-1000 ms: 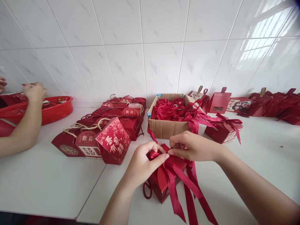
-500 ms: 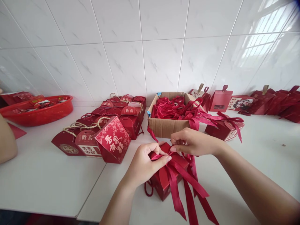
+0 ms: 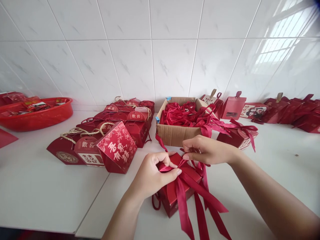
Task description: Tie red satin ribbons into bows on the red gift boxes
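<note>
The left hand [image 3: 155, 173] clamps the ribbon [image 3: 182, 200] atop the box [image 3: 170, 193] beneath it; the right hand [image 3: 208, 150], just beside it rightward, pinches ribbon too

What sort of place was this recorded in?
Probably an indoor packing area, whether in a home or small workshop I can't tell. Grouped red gift boxes, a cardboard box heaped with red ribbon, and a white tiled wall suggest it.

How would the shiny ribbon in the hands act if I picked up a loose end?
The red ribbon would probably flop, because its tails bend down over the small gift box. It may feel slippery, since it shines. It's probably light too, because it looks thin.
</note>
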Demonstrator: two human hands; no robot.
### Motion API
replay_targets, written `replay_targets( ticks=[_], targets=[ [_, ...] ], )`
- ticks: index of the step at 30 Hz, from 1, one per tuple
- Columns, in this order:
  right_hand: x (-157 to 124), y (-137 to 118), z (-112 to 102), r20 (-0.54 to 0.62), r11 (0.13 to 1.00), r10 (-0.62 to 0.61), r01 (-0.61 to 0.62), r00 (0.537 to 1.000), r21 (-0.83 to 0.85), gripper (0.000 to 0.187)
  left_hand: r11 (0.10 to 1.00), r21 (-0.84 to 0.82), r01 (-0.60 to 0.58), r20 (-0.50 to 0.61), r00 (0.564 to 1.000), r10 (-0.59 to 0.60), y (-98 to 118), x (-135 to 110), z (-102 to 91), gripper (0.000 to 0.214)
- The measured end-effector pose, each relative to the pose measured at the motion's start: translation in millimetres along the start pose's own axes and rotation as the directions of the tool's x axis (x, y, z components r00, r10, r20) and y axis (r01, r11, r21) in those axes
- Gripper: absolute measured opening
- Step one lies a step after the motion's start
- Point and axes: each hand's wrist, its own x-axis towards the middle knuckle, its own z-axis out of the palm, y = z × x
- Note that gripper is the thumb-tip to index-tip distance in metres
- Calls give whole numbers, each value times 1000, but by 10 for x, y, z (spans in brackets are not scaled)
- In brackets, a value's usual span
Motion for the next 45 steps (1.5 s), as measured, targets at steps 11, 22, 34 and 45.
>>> replay_targets(
  ticks=[11, 22, 34, 45],
  targets=[
    [3, -29, -6, 205, 932, 179, -233, 962, 277, 39, 992, 110, 56, 20, 998, -59, 24, 10, -53, 27],
    [39, 14, 6, 165, 964, -42, -3, 985, 265, 37, 999, -13, 34, 9, 999, -34, -9, -6, 17, 43],
    [60, 126, -20, 247, 952, -32, -45, 969, 302, 40, 998, 52, 36, 89, 995, -40, 10, -17, -25, 35],
    [-197, 69, -56, 188, 916, 140, -200, 972, 347, 34, 999, 9, 40, 113, 993, -41, -7, 41, -90, 32]
  ],
)
